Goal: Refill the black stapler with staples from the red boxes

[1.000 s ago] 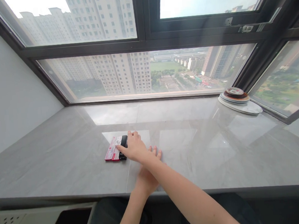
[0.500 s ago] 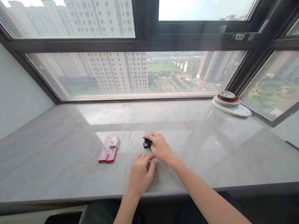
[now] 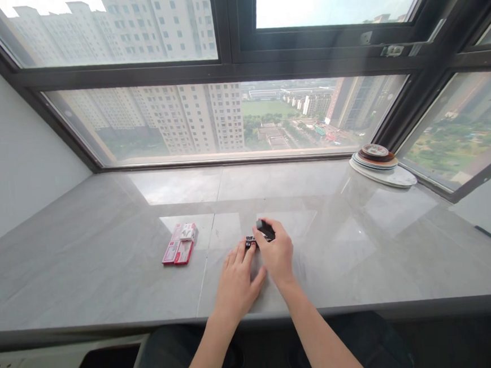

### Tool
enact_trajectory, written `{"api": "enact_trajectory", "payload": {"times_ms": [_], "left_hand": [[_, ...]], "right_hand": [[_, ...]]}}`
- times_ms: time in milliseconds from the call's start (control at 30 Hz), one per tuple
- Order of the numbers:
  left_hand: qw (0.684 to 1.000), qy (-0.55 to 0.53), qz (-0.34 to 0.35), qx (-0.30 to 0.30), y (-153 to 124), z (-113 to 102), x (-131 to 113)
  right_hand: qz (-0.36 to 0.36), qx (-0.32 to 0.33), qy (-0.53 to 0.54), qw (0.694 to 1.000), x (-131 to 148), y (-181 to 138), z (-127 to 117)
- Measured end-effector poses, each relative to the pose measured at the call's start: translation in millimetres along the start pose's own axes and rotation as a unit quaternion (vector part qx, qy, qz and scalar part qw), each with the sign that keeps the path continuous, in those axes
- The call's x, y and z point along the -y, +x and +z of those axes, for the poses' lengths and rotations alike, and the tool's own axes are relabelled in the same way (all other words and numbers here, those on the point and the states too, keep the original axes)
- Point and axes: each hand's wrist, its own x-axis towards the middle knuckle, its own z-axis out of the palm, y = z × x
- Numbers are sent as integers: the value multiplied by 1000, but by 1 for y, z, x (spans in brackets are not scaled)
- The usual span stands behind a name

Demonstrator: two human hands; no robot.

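A black stapler (image 3: 265, 229) is on the grey stone sill in front of me, its top part raised at an angle from the lower part. My right hand (image 3: 277, 253) is closed round the raised top, thumb on the near side. Beside it, my left hand (image 3: 237, 278) has its fingers stretched forward and its thumb apart. Its fingertips touch the near left end of the stapler's base (image 3: 250, 241). The fingers hide part of the base. To the left lie flat red-and-white boxes (image 3: 178, 251), with a small white box (image 3: 187, 231) on top.
A stack of plates (image 3: 380, 165) stands in the far right corner by the window frame. The sill's front edge (image 3: 323, 309) runs just before my legs. Below it at the left is a pale surface with a dark rectangular opening (image 3: 104, 367).
My right hand has moved slightly right and turned, and the stapler's top now stands raised. My left hand has reached forward to the base, its thumb farther out.
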Motion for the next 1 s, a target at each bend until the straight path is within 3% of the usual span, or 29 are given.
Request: {"api": "enact_trajectory", "payload": {"times_ms": [100, 200, 300, 467, 600, 700, 800, 900, 1000], "left_hand": [[1000, 1, -21, -19, 1, 3, -1], [999, 6, -32, -21, 1, 4, -3], [999, 7, -34, -21, 1, 4, -3], [999, -7, -27, -23, 1, 3, -2], [998, -49, -33, -32, -3, 0, -2], [997, -47, -43, -48, -6, -9, 3], [984, 35, -140, -105, -11, -22, 23], [945, 120, -261, -153, -20, -31, 51], [929, 156, -301, -149, -32, -33, 72]], "right_hand": [[76, -76, 192, 976, -11, 14, -16], [147, -103, 313, 932, -33, 21, -34], [197, -102, 369, 903, -57, 21, -48], [211, -64, 409, 885, -76, 18, -63], [207, -60, 406, 888, -76, 7, -78], [196, -95, 380, 899, -75, -15, -90], [169, -111, 314, 927, -72, -42, -101], [160, -15, 251, 955, -68, -57, -108], [178, 90, 230, 952, -65, -56, -114]]}}
